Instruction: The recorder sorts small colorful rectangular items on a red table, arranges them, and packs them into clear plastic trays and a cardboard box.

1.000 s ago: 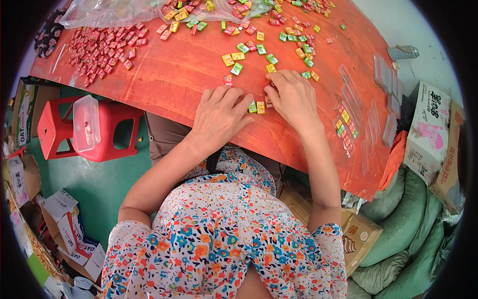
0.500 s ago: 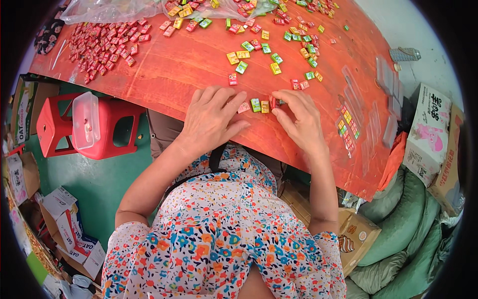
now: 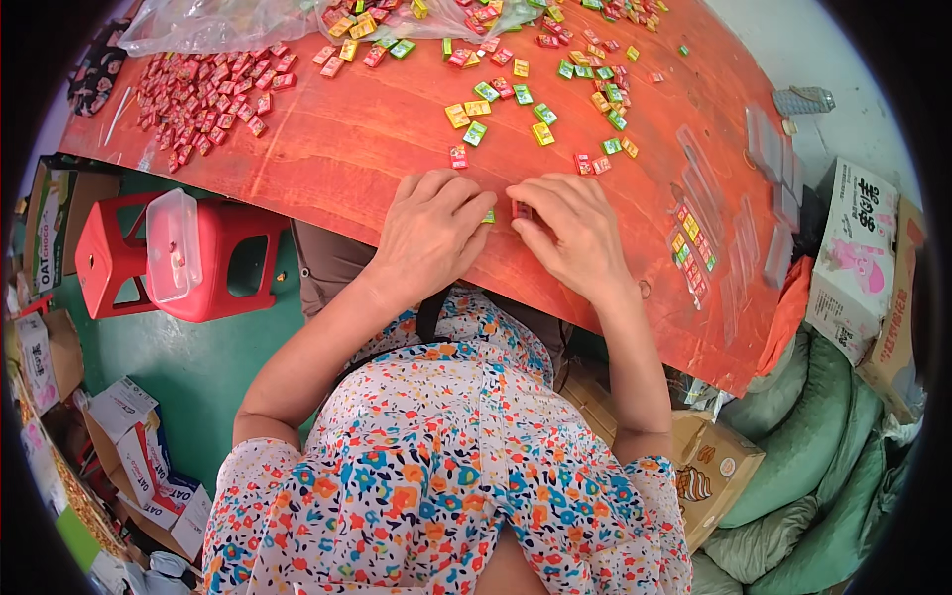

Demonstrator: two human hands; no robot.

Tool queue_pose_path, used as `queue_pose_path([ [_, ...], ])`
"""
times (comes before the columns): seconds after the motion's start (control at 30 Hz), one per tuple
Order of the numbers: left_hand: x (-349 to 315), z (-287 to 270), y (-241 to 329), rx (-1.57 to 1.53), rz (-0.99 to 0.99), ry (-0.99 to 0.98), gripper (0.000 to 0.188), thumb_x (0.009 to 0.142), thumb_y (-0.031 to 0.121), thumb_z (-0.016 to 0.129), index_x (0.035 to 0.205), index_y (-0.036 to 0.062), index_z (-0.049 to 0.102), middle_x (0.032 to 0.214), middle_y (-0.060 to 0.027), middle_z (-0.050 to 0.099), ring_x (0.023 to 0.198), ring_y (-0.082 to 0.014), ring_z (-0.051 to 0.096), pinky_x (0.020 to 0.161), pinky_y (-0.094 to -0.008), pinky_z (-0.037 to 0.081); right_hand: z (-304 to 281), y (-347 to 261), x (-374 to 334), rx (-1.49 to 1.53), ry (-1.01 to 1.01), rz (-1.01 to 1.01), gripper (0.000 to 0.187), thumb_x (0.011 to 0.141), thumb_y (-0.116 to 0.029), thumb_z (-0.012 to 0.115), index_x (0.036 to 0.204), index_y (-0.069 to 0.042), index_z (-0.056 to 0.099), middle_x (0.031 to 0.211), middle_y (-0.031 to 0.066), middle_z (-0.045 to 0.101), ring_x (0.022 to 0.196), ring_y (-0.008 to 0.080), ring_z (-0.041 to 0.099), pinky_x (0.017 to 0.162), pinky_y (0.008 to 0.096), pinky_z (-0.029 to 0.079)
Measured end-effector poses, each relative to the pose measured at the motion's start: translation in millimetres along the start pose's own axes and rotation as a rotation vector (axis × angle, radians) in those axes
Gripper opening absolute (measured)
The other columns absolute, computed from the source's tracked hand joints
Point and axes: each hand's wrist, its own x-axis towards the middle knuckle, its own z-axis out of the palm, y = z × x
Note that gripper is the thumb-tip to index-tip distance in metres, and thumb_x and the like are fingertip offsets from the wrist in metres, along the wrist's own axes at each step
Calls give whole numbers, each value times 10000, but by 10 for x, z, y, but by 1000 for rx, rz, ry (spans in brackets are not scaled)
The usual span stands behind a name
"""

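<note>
My left hand (image 3: 431, 230) rests near the table's front edge, its fingers curled round small candy-sized boxes. One green box (image 3: 488, 215) shows at its fingertips; the palm hides whatever else is in it. Just to the right, my right hand (image 3: 573, 233) pinches a small red box (image 3: 520, 209) between thumb and fingers, a narrow gap away from the green one. Beyond the hands lie loose boxes, among them a red box (image 3: 458, 157), a green box (image 3: 475, 133) and a yellow box (image 3: 542, 134).
A heap of red boxes (image 3: 203, 104) covers the far left of the orange-red table (image 3: 337, 169), near a clear plastic bag (image 3: 228, 25). Filled boxes in rows (image 3: 691, 243) and clear plastic cases (image 3: 764, 149) lie right. Red stools (image 3: 233, 258) stand left; cartons (image 3: 858, 258) stand right.
My right hand has moved left with the red box. My left hand has closed over the row of boxes that lay between the hands, and only a green one still shows.
</note>
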Motion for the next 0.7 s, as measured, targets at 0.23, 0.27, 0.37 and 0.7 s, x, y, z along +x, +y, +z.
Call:
queue_pose_path([
  [0.23,-99,-453,-161,-79,-9,-108,496,762,159,754,1225,59,606,1200,-109,585,1088,-315,551,946,-438,455,68,29,33,-46,-72,-31,358,768,-188,763,1101,-88,678,1071,56,682,1080,255,597,936,408,440],
  [0.27,-128,-472,-178,-78,-13,-109,496,762,159,754,1225,59,606,1200,-109,585,1088,-315,551,946,-438,455,65,34,37,-43,-74,-32,358,768,-188,763,1101,-88,678,1071,56,682,1080,255,597,936,408,440],
  [0.37,-190,-474,-185,-84,-10,-131,455,766,150,754,1192,57,626,1142,-101,604,1033,-300,568,897,-424,469,73,22,61,-13,-87,-24,391,760,-227,776,1112,-89,676,1106,57,669,1097,261,588,947,413,432],
  [0.7,-225,-383,-170,35,-149,35,344,773,99,746,1104,53,667,991,-77,629,921,-280,597,804,-403,479,247,-60,117,-24,-92,-107,341,762,-178,767,1078,-75,689,1119,54,652,1125,256,570,957,414,430],
])
